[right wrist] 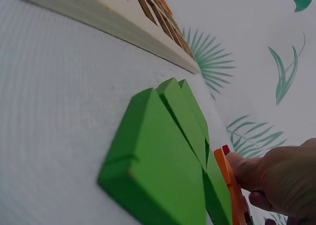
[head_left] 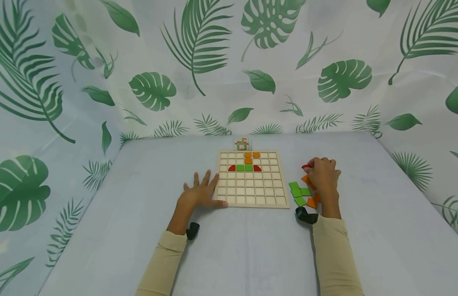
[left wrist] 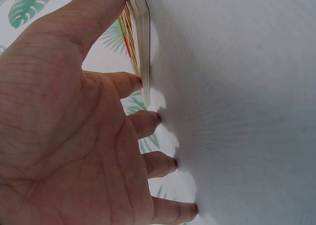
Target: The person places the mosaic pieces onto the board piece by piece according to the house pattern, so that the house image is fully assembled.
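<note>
A wooden grid board [head_left: 251, 187] lies on the table, holding orange pieces [head_left: 248, 160], two green squares [head_left: 244, 167] and a red piece [head_left: 232, 168] at each end of the green pair. My left hand [head_left: 199, 194] is spread at the board's left edge, thumb and index finger touching it; in the left wrist view the hand [left wrist: 89, 126] has its fingertips on the table. My right hand [head_left: 324, 176] pinches a red piece [head_left: 307, 166] right of the board, above loose orange pieces [head_left: 311, 202]. The right wrist view shows the hand [right wrist: 281, 175] beyond green squares [right wrist: 158, 170].
Several loose green squares [head_left: 295, 192] lie between the board and my right hand. A small pattern card [head_left: 242, 144] sits against the board's far edge. A leaf-patterned cloth [head_left: 229, 82] rises behind the table and along its sides.
</note>
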{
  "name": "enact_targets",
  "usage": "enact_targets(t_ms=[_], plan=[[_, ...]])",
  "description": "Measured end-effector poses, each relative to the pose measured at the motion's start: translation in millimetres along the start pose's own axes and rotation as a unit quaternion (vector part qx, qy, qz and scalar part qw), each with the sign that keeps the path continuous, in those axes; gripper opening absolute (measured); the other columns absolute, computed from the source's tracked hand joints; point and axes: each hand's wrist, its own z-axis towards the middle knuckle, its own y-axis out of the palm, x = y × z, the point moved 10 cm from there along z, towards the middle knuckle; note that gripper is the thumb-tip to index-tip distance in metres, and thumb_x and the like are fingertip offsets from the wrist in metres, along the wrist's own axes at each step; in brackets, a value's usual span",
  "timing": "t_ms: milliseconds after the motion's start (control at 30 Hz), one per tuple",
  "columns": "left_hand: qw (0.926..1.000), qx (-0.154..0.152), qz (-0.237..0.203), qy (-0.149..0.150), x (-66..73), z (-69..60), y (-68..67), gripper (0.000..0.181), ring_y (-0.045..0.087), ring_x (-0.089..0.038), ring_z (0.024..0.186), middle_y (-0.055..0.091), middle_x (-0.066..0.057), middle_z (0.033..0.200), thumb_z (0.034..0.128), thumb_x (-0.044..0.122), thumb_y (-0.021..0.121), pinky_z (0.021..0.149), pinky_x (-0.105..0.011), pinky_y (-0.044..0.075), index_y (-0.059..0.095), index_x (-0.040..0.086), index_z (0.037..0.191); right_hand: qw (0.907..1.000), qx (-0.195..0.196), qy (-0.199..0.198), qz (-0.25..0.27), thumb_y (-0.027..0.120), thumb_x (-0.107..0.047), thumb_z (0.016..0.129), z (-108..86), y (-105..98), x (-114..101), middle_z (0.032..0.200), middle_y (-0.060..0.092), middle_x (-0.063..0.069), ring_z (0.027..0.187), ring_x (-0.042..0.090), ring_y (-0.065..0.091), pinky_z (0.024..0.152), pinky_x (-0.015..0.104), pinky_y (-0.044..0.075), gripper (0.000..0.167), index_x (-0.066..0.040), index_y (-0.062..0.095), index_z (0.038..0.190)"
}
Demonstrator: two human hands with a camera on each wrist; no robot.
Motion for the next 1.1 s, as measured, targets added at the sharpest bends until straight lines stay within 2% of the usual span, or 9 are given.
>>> enact_targets(t_ms=[433,567,800,933,1100], plan=[[1.0000,-0.002,0.005,0.000,-0.3,1.6,1.5,0.106,-0.010,-0.046,0.149,-0.007,-0.008,0.166,0.0812,0.070,0.061,0.111,-0.074,0.009,0.005,0.026,0.159,0.9993,0.006,-0.030,0.020,0.063,-0.021,0.096,3.4,4.9,-8.0,0.114,0.059,0.028,0.110,0.045,0.043,0.090,0.065,0.037,0.031,0.004,0.063,0.114],[1.0000,-0.002,0.006,-0.001,0.4,-0.3,0.0,0.106,-0.010,-0.046,0.149,-0.006,-0.008,0.166,0.0812,0.070,0.061,0.111,-0.074,0.009,0.005,0.026,0.159,0.9983,0.011,-0.050,0.027,0.060,-0.017,0.097,3.4,5.0,-17.1,0.117,0.059,0.027,0.112,0.044,0.043,0.092,0.065,0.037,0.027,0.002,0.064,0.115],[1.0000,-0.003,0.007,0.000,0.2,-0.8,0.1,0.106,-0.010,-0.045,0.149,-0.007,-0.008,0.166,0.0815,0.070,0.061,0.111,-0.074,0.009,0.005,0.025,0.159,0.9967,-0.009,-0.071,0.038,0.055,-0.014,0.098,1.2,6.5,-35.5,0.126,0.055,0.027,0.117,0.043,0.041,0.096,0.063,0.037,0.026,-0.001,0.062,0.119],[1.0000,-0.004,0.005,0.002,0.3,-0.6,0.8,0.106,-0.010,-0.046,0.149,-0.007,-0.008,0.166,0.0815,0.070,0.061,0.111,-0.074,0.009,0.004,0.025,0.159,0.9933,-0.008,-0.105,0.047,0.058,-0.018,0.098,-0.6,8.3,-47.5,0.122,0.058,0.025,0.117,0.042,0.043,0.094,0.061,0.039,0.027,-0.001,0.062,0.119],[1.0000,-0.003,0.004,0.003,0.2,-0.7,0.6,0.106,-0.010,-0.046,0.149,-0.007,-0.008,0.166,0.0811,0.071,0.061,0.111,-0.073,0.008,0.004,0.025,0.159,0.9829,0.001,-0.166,0.079,0.062,-0.018,0.096,-5.7,6.4,-69.3,0.116,0.061,0.023,0.113,0.041,0.047,0.090,0.060,0.041,0.027,0.000,0.064,0.116]])
